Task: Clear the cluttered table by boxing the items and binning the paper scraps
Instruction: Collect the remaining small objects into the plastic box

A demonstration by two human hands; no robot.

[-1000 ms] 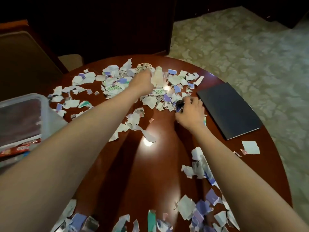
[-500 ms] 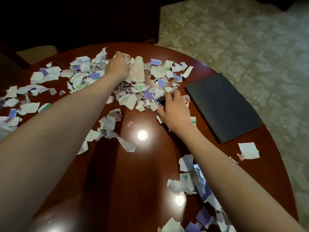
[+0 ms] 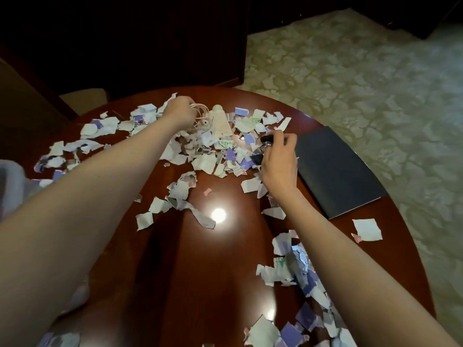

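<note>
Two bare arms reach up the frame across a round red-brown table (image 3: pixel 200 271). The left hand (image 3: pixel 179 113), in the upper middle of the frame, has its fingers curled down over a coil of pale cord (image 3: pixel 200 112) and grips it; the fingertips are hidden behind the back of the hand. Just right of the coil lies a pale tube (image 3: pixel 221 123), cap toward the top of the frame, resting among the scraps. The right hand (image 3: pixel 276 164), right of centre, is curled, with thumb and fingertips pinching a small dark object (image 3: pixel 266 141) that has a shiny metal part; what the object is cannot be told. Torn paper scraps (image 3: pixel 208 161), white, purple and green-printed, are heaped thickly between and around both hands. A looser band trails toward the left edge, a small cluster sits at the centre, and another heap at the lower right runs to the bottom edge. A dark notebook (image 3: pixel 335 169) lies flat just right of the right hand, near the table's right rim, with one white scrap apart below it. At the left edge a clear plastic box (image 3: pixel 11 181) shows only in part, blurred. A patterned carpet (image 3: pixel 363 83) fills the upper right, and a chair (image 3: pixel 84 98) stands beyond the table at the upper left
</note>
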